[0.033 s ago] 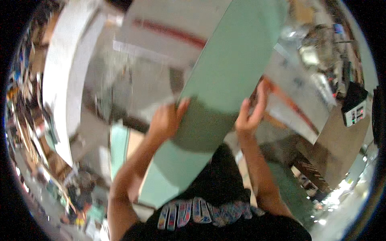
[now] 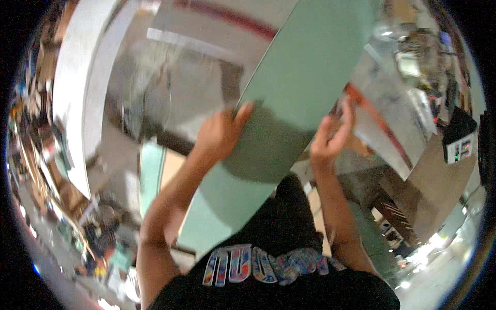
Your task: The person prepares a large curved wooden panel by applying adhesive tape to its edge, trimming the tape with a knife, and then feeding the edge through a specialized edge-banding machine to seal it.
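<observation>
A long pale green panel (image 2: 305, 77) slants across the middle of the view, from beside my body up to the far right. Along its left edge, my left hand (image 2: 222, 132) is closed, with the thumb over the top face and the other fingers out of sight beneath. My right hand (image 2: 331, 135) is beside the opposite edge, thumb and fingers apart and stretched upward. Whether it touches that edge is hard to tell. A dark shadow falls across the panel between the hands.
On the left stands a tall white curved-looking panel (image 2: 77, 103). Another green piece (image 2: 151, 173) lies beside my left forearm. Beyond the right hand is a grey sheet with a red stripe (image 2: 380, 124). A black and white device (image 2: 460, 137) sits far right, near clutter.
Both hands have shifted slightly up and to the right in the picture, and the surroundings have slid a little too. My hold on the panel looks the same.
</observation>
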`<state>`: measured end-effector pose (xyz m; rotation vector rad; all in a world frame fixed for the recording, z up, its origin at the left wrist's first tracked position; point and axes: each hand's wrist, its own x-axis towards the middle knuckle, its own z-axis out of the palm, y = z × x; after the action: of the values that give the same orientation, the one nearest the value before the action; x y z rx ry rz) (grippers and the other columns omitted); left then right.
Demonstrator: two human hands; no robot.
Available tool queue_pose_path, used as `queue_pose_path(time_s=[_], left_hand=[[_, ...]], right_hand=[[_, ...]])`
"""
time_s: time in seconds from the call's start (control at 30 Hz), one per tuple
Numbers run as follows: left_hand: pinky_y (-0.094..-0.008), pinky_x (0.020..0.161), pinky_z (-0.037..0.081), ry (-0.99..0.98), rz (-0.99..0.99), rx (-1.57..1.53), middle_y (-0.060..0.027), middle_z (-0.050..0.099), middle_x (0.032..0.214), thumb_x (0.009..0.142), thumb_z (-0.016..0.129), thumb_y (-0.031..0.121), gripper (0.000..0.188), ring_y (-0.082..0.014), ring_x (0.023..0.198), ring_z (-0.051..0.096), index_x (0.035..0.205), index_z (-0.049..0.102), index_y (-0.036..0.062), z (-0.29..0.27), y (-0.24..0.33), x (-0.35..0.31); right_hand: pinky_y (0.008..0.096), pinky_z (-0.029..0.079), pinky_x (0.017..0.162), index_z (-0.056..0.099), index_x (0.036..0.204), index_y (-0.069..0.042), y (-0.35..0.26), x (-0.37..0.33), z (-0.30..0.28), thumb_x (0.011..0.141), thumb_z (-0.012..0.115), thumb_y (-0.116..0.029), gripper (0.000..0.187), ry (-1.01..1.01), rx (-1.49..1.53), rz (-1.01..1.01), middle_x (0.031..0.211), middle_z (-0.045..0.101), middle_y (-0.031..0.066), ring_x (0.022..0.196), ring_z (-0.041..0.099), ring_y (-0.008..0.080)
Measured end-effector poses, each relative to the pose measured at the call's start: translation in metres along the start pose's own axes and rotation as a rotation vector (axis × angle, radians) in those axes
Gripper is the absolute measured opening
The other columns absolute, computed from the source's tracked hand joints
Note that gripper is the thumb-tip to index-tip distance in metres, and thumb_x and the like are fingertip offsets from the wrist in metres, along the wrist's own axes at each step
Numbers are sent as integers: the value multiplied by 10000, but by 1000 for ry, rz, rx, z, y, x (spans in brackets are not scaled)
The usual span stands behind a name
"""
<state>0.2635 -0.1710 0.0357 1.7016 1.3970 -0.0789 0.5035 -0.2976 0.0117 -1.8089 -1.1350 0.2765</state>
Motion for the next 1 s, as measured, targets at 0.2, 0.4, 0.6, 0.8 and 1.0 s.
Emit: queue_pose_path(time_s=[0.2,0.4,0.6,0.8,1.0], left_hand=[[-566,882,533,61,-65,-72,-383,687,921,1040,417,717,858,-545,997,690,924,725,-75,36,40,6],[-559,935,528,249,-23,-127,-357,713,977,1018,401,762,916,-534,1062,685,969,738,-89,97,45,25],[-528,1004,507,230,-86,-150,-359,696,1150,1014,367,777,955,-525,1177,644,1069,735,-103,105,88,34],[-514,1038,488,256,-19,-303,-326,688,1243,1010,336,786,968,-486,1235,631,1191,718,-85,141,92,64],[-487,1010,508,310,-107,-370,-283,705,1240,999,313,808,988,-416,1196,668,1236,715,-62,159,135,65]], right_hand=[[401,395,1101,427,1462,22,27,-83,-58,1060,557,-112,444,32,-47,61,1426,456,139,1236,487,240],[418,410,1087,368,1490,-45,42,-227,-144,966,547,-68,554,-373,255,441,1335,464,134,1167,514,234],[423,442,1092,117,1584,-27,38,-346,-191,942,653,-45,837,-537,723,681,1441,448,160,1232,543,244],[436,395,1120,230,1565,18,24,-380,-242,993,665,-203,752,-561,403,909,1439,477,149,1305,486,247],[445,427,1075,294,1534,-10,93,-407,-291,989,653,-206,681,-279,286,656,1418,457,146,1287,475,264]])
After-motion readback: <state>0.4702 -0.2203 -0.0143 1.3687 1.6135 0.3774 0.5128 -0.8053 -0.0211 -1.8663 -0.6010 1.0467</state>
